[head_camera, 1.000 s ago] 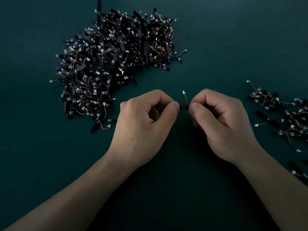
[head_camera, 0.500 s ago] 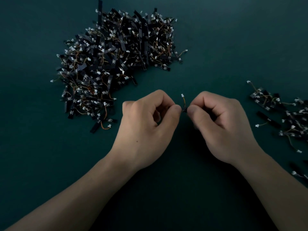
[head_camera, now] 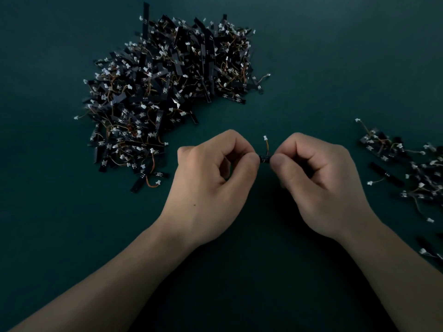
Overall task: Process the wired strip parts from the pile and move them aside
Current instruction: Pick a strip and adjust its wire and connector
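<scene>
Though tiny, strip (head_camera: pixel 264 159) between both hands (head_camera: pixel 211 180) (head_camera: pixel 320 178)

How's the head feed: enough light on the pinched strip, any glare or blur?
Head view: dim, no glare; the strip part pinched by the left hand and right hand is sharp though mostly covered; dark shadow between the forearms; the set-aside pile at the right edge looks darker, softer.

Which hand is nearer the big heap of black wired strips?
Left. The left hand sits just lower right of the heap of black wired strips; the right hand is farther right.
</scene>
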Available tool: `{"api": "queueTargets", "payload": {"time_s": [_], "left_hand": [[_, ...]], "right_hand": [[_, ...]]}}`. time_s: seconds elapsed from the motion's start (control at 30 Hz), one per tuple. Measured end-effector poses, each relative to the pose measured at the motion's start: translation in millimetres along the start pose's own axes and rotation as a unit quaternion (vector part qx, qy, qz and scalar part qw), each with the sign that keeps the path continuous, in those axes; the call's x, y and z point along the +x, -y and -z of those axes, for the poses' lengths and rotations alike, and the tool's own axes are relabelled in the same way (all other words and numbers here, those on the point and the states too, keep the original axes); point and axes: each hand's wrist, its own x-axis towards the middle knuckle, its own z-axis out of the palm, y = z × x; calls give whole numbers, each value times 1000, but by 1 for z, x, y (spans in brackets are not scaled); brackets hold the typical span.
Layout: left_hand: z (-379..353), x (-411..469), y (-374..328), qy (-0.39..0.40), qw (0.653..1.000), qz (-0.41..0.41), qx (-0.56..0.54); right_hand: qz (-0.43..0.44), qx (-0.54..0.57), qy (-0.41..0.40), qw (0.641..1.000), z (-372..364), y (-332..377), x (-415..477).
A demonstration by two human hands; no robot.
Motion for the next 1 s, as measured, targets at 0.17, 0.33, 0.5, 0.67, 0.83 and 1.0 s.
{"api": "queueTargets", "payload": {"time_s": [0.17, 0.33, 0.5, 0.67, 0.83, 1.0], "left_hand": [[-1, 0, -1, 3, 1000, 0, -7], [-1, 0, -1, 8, 1000, -1, -5], [-1, 1, -1, 4, 1000, -8, -3], [-1, 0, -2, 4, 1000, -13, -3], [0, 0, -2, 6, 1000, -16, -26], [0, 0, -2, 8, 1000, -16, -19]], "right_hand": [[1, -2, 3, 1000, 0, 0, 0], [9, 10, 9, 1000, 1, 0, 0], [13, 12, 13, 1000, 0, 0, 0], [6, 11, 23, 1000, 0, -1, 1], [2, 8, 29, 1000, 0, -1, 1], [-3, 12, 33, 999, 0, -1, 0]]}}
